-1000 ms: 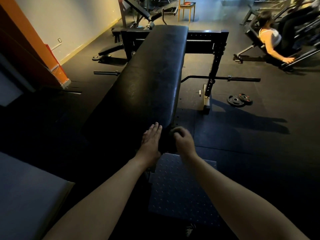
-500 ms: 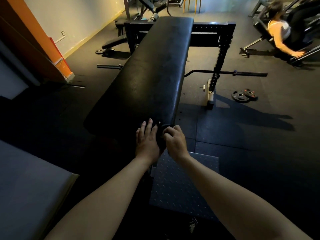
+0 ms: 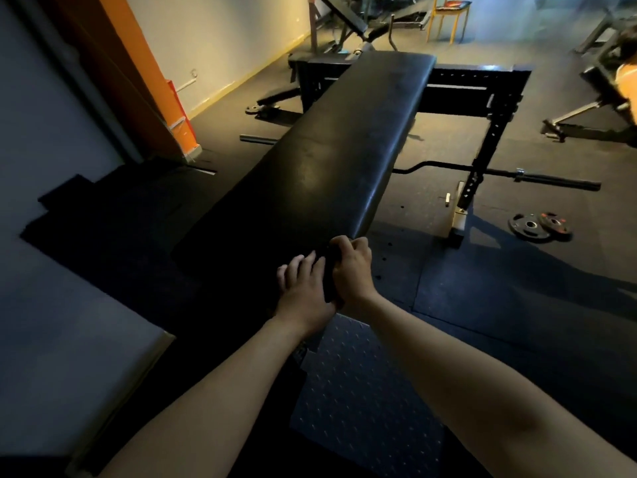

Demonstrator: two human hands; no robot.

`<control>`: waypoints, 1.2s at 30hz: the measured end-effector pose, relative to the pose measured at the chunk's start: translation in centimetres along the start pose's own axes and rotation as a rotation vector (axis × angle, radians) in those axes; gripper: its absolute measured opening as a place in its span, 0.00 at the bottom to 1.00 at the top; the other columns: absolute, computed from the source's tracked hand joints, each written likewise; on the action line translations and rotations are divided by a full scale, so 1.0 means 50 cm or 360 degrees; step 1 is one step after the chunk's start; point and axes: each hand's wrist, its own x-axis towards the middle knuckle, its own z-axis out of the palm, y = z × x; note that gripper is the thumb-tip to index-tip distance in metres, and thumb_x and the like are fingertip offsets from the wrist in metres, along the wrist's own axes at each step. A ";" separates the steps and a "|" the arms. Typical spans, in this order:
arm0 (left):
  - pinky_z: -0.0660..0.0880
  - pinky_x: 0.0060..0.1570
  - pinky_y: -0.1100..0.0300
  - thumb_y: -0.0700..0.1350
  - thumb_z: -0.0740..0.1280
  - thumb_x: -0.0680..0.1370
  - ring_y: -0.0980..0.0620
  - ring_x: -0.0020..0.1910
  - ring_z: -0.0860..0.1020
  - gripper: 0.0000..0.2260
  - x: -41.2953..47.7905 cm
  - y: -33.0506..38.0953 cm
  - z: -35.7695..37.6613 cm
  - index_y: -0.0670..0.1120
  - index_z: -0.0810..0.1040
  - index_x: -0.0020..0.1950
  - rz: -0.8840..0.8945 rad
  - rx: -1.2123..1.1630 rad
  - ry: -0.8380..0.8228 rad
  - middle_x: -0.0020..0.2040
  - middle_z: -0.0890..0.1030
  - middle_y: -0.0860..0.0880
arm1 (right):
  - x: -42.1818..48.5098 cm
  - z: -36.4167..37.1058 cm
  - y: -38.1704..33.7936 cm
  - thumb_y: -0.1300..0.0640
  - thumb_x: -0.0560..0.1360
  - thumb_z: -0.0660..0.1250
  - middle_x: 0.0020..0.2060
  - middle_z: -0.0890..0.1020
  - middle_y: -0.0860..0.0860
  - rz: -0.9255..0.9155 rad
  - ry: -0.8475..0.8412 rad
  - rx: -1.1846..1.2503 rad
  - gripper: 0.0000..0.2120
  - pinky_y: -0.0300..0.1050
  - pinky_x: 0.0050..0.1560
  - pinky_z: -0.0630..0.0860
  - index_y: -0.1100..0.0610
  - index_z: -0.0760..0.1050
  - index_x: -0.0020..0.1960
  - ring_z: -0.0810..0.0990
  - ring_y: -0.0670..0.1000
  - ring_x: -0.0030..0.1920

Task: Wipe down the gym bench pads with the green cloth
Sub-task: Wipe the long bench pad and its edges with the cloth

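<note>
**Both hands meeting at the near end of the bench pad**

Nearest: a diamond-plate footplate (image 3: 362,391) is lying under the forearms. The left hand (image 3: 303,291) is resting with fingers loosely extended at the pad's near end. The right hand (image 3: 351,267) is curling its fingers round a dark bunched cloth (image 3: 329,274), too shadowed to show colour, held between the two hands. The black bench pad (image 3: 344,150) is stretching away. Beyond: a curl bar (image 3: 499,172) and two weight plates (image 3: 539,225) are lying on the floor; a yellow chair (image 3: 448,15) is standing farthest.
</note>
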 end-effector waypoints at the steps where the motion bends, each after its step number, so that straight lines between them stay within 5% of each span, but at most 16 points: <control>1: 0.43 0.77 0.42 0.54 0.66 0.78 0.44 0.80 0.43 0.38 0.014 0.020 0.001 0.49 0.48 0.81 -0.0064 0.0053 -0.0007 0.82 0.47 0.47 | 0.018 -0.007 0.007 0.61 0.79 0.62 0.56 0.66 0.53 -0.0050 -0.0028 -0.0010 0.12 0.47 0.62 0.69 0.52 0.73 0.62 0.65 0.55 0.58; 9: 0.46 0.77 0.44 0.62 0.61 0.79 0.48 0.80 0.45 0.39 0.044 0.056 0.039 0.54 0.44 0.82 -0.0375 0.0220 0.0196 0.82 0.47 0.53 | 0.217 -0.089 0.076 0.57 0.82 0.59 0.59 0.66 0.55 -0.0069 -0.0205 -0.0041 0.12 0.51 0.62 0.69 0.52 0.73 0.64 0.65 0.58 0.60; 12: 0.46 0.77 0.44 0.62 0.62 0.78 0.49 0.80 0.46 0.40 0.049 0.067 0.045 0.55 0.42 0.82 -0.0470 0.0235 0.0161 0.82 0.46 0.53 | 0.175 -0.068 0.092 0.55 0.83 0.56 0.57 0.66 0.54 -0.0095 -0.0272 0.0069 0.14 0.50 0.63 0.68 0.51 0.71 0.67 0.66 0.55 0.59; 16: 0.46 0.77 0.44 0.58 0.65 0.78 0.49 0.80 0.45 0.41 0.051 0.082 0.044 0.56 0.41 0.81 -0.0568 0.0220 0.0137 0.82 0.44 0.53 | 0.092 -0.063 0.111 0.56 0.82 0.58 0.55 0.66 0.49 -0.0219 -0.0335 0.0198 0.14 0.50 0.56 0.78 0.50 0.70 0.67 0.74 0.51 0.51; 19: 0.46 0.77 0.44 0.54 0.65 0.78 0.49 0.80 0.44 0.41 0.050 0.086 0.042 0.56 0.40 0.81 -0.0589 0.0262 0.0100 0.82 0.42 0.53 | 0.020 -0.064 0.108 0.59 0.81 0.62 0.60 0.68 0.48 -0.0403 -0.0516 0.0202 0.17 0.42 0.57 0.77 0.51 0.70 0.69 0.75 0.49 0.55; 24: 0.46 0.77 0.44 0.53 0.66 0.78 0.49 0.80 0.44 0.41 0.052 0.081 0.038 0.57 0.41 0.82 -0.0560 0.0237 0.0093 0.82 0.43 0.54 | 0.038 -0.082 0.110 0.64 0.77 0.66 0.58 0.70 0.51 -0.0432 -0.0633 0.0195 0.19 0.45 0.59 0.76 0.54 0.73 0.68 0.74 0.51 0.56; 29: 0.46 0.77 0.44 0.65 0.61 0.78 0.48 0.80 0.46 0.39 0.053 0.068 0.046 0.58 0.44 0.81 -0.0517 0.0195 0.0186 0.82 0.46 0.53 | 0.211 -0.124 0.123 0.60 0.78 0.65 0.57 0.67 0.47 0.0019 -0.0217 0.0474 0.17 0.55 0.62 0.76 0.48 0.73 0.65 0.72 0.50 0.58; 32: 0.46 0.76 0.44 0.65 0.61 0.78 0.48 0.80 0.46 0.39 0.050 0.072 0.051 0.57 0.44 0.82 -0.0487 0.0220 0.0242 0.82 0.47 0.52 | 0.246 -0.109 0.110 0.57 0.80 0.62 0.60 0.65 0.48 0.0175 -0.0334 0.0475 0.16 0.58 0.67 0.71 0.43 0.72 0.64 0.66 0.54 0.64; 36: 0.47 0.76 0.43 0.65 0.62 0.78 0.47 0.80 0.46 0.40 0.052 0.065 0.060 0.57 0.44 0.82 -0.0469 0.0238 0.0252 0.82 0.46 0.51 | 0.166 -0.061 0.079 0.60 0.82 0.58 0.58 0.68 0.50 0.0158 -0.0266 0.0410 0.11 0.54 0.67 0.64 0.50 0.77 0.57 0.62 0.55 0.64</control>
